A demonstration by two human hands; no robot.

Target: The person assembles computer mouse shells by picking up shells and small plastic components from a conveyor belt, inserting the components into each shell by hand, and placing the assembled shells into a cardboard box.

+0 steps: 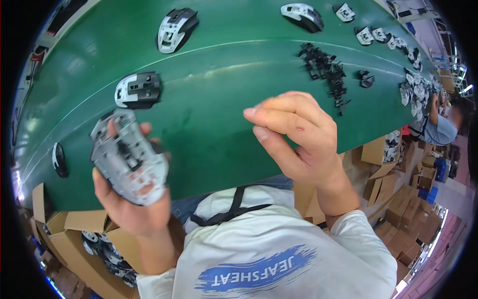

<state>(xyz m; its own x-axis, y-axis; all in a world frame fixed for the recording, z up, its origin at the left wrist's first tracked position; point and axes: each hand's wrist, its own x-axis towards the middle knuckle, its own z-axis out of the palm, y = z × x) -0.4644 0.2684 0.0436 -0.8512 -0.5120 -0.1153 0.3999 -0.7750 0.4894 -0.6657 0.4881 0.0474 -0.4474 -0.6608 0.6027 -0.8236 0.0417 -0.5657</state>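
My left hand (134,212) grips a grey and white computer mouse shell (132,162), its inner side facing up. Black parts sit in the shell's middle, and slight motion blur softens it. Over the green table my right hand (303,134) is closed in a loose pinch, thumb near the index finger. Whatever the fingertips hold, if anything, cannot be made out. Just beyond the left hand lies a black and white mouse shell (138,89). A pile of small black plastic parts (326,72) lies beyond the right hand.
On the green table (224,149) are more mouse shells (177,30), a white and black one (302,17) and a side-lying one (59,159). Shells cluster (414,92) at the far right near another person (440,127). Cardboard boxes (79,249) with shells stand below the table edge.
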